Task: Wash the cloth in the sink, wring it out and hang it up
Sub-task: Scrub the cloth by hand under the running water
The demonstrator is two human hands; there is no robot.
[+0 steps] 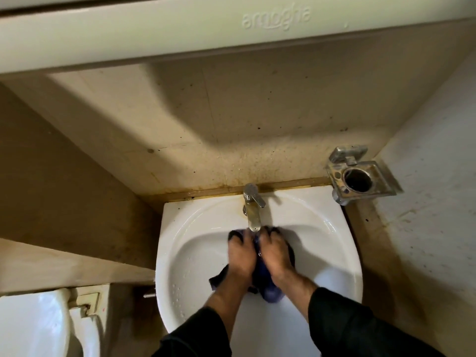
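A dark blue cloth [269, 288] lies bunched in the white sink [195, 228], right under the spout of the metal tap [253, 210]. My left hand [240, 256] and my right hand [274, 253] sit side by side on top of it, fingers curled over the cloth and gripping it. Cloth ends stick out to the left of my left wrist, below between both wrists and past my fingertips. Most of the cloth is hidden under my hands. Whether water runs from the tap I cannot tell.
A metal wall holder [359, 175] with a round hole hangs at the sink's back right. A white cabinet [154, 29] overhangs the stained wall. A white toilet cistern [38, 328] stands at the lower left, beside a small metal valve [149, 295].
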